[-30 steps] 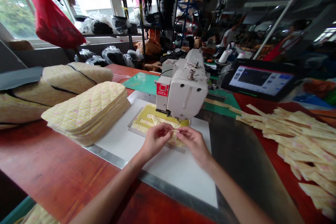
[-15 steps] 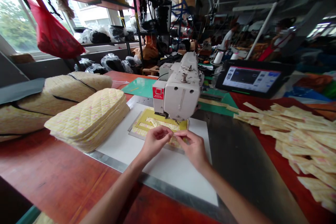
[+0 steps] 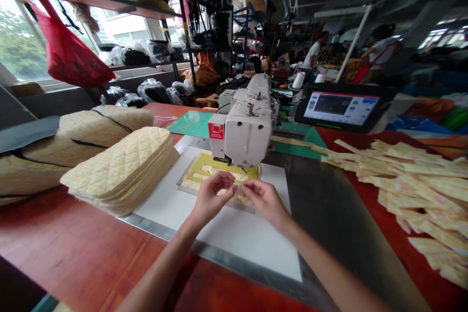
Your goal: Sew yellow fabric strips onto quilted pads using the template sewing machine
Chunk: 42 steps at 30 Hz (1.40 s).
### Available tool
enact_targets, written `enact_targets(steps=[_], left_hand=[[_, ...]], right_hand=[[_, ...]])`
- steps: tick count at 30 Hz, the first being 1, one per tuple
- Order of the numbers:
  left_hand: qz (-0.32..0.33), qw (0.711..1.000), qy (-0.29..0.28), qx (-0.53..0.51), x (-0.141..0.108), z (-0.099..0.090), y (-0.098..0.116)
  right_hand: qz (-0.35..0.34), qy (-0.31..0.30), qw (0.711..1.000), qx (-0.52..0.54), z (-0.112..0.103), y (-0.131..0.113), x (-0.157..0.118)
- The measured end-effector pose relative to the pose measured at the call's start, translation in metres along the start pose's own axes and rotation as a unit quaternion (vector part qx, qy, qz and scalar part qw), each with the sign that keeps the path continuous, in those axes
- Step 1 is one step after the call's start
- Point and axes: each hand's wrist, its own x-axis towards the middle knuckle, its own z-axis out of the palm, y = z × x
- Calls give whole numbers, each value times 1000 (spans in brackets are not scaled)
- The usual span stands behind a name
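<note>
Left to right: stack of quilted yellow pads on the red wooden surface, just beside the steel-edged white board, with open board below the hands. Left hand and right hand sit over the yellow template, in front of the sewing machine. Fingers of both hands are together, pinching a small quilted strip. Red machine label: unreadable. Far right: tablet, loose quilted strips.
</note>
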Motion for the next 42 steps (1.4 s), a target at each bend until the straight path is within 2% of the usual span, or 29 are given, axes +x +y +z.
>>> enact_targets(steps=[5, 13, 15, 21, 26, 30, 33, 36, 38, 40, 42], left_hand=[[-4, 1000, 3, 9, 2, -5, 0], [39, 996, -24, 83, 0, -5, 6], [22, 997, -19, 74, 0, -4, 5], [-86, 996, -16, 26, 1, -2, -2], [-112, 994, -7, -3, 1, -1, -6], [-126, 992, -11, 11, 3, 4, -15], [-61, 993, -20, 96, 4, 13, -21], [80, 971, -67, 217, 2, 26, -26], [200, 928, -125, 289, 0, 32, -29], [309, 861, -182, 361, 0, 31, -29], [380, 792, -214, 427, 2, 23, -27]], right_hand=[[6, -5, 1000, 13, 3, -2, -1], [-7, -30, 1000, 5, 3, -5, -1], [-16, -24, 1000, -2, 4, -5, -1], [-46, -13, 998, -43, 0, -2, 0], [-43, -14, 997, -58, -4, 2, 0], [-28, -46, 994, -95, -18, 5, -2], [-33, -35, 988, -145, -39, 8, -3], [-38, 21, 989, -142, -63, 11, 1], [-36, 48, 990, -129, -76, 13, 4], [-34, 67, 990, -122, -83, 15, 7], [-33, 78, 989, -120, -84, 16, 7]])
